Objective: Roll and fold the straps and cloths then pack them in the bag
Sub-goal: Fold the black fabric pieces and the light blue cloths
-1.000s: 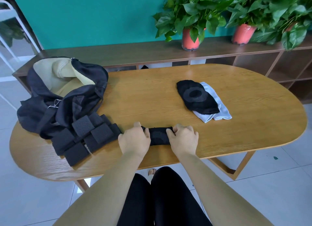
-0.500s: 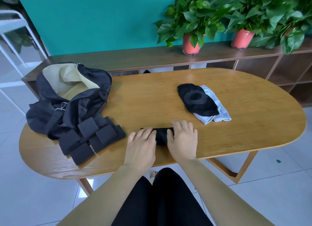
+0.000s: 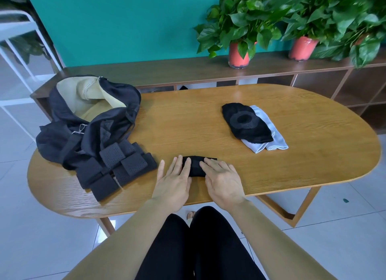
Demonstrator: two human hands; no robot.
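On the wooden table (image 3: 292, 164), teal wall (image 3: 125, 29) beyond, left hand (image 3: 174, 182) and right hand (image 3: 223, 181) press cloth (image 3: 197, 167) flat-fingered.

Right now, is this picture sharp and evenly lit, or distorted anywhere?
Head view: soft, even light, a pale sheen on the table's far edge; the wide lens bows its rim; the potted plants at top right look slightly smeared; the left hand, right hand and black cloth are sharp.

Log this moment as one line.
step: pressing black roll | left hand: flat on roll | right hand: flat on roll | bag: open | straps: beside bag | waiting: black cloth on grey cloth
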